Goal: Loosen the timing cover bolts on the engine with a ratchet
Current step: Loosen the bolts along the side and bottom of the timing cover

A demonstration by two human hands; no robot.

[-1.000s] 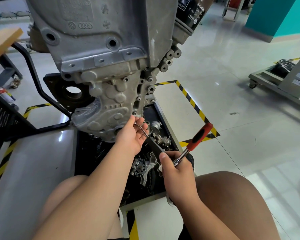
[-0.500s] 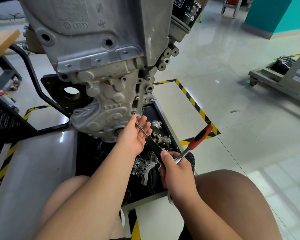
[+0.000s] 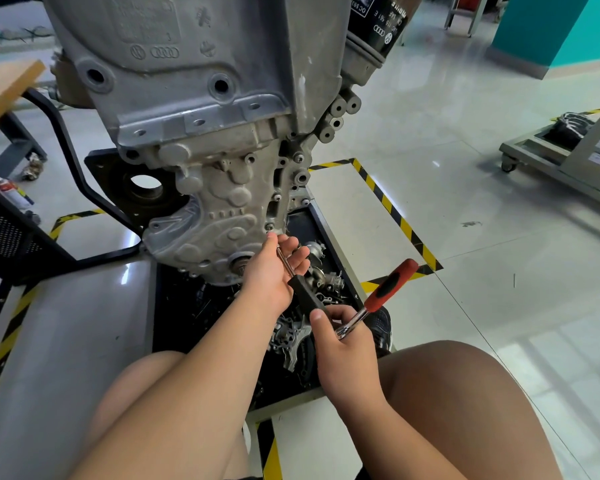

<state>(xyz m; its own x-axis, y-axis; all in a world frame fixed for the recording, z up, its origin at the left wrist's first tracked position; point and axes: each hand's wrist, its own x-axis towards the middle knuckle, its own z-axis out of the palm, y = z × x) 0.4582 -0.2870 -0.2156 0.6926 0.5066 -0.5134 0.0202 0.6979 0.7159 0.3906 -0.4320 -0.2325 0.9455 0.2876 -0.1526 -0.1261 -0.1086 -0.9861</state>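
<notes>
Kneeling in front of the engine [image 3: 194, 98], a person works at the lower right edge of its timing cover [image 3: 222, 216]. The left hand [image 3: 274, 268] lies just below that edge, with its fingers curled round the thin metal shaft of an extension bar [image 3: 284, 259]. The tip of the shaft reaches up to a bolt [image 3: 269, 226] at the cover's rim; a fingertip hides whether it is seated on the bolt.

The bar thickens into a black section that slopes down and away from the engine to the right hand [image 3: 343, 344]. That hand is closed round the head of the ratchet [image 3: 378, 301], with the thumb pressed on the end of the black section. The ratchet's red and black handle juts free, up and to the right of the hand, with nothing gripping it.

Directly beneath the engine sits a black tray [image 3: 340, 258] holding loose metal parts. An oil filter [image 3: 378, 26] with white print hangs at the engine's upper right. More bolts show along the cover's right edge above the one being worked. Right of the engine, yellow and black tape [image 3: 388, 209] marks the pale floor. Left of the engine, the corner of a wooden bench [image 3: 4, 84] shows.
</notes>
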